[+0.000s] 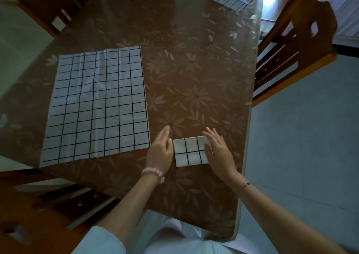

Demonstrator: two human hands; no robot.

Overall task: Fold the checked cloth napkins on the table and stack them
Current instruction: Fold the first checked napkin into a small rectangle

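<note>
1. Near the table's (194,63) front edge lies a folded napkin (189,151), a small white rectangle with black grid lines.
2. Left hand (160,151) stands edge-on against its left side, fingers straight.
3. Right hand (218,152) rests flat on its right end, seemingly pressing.
4. An unfolded napkin (97,106) lies spread flat to the left.

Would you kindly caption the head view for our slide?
Both hands, left hand and right hand, flank a small folded checked napkin; one unfolded checked napkin lies alongside.
</note>
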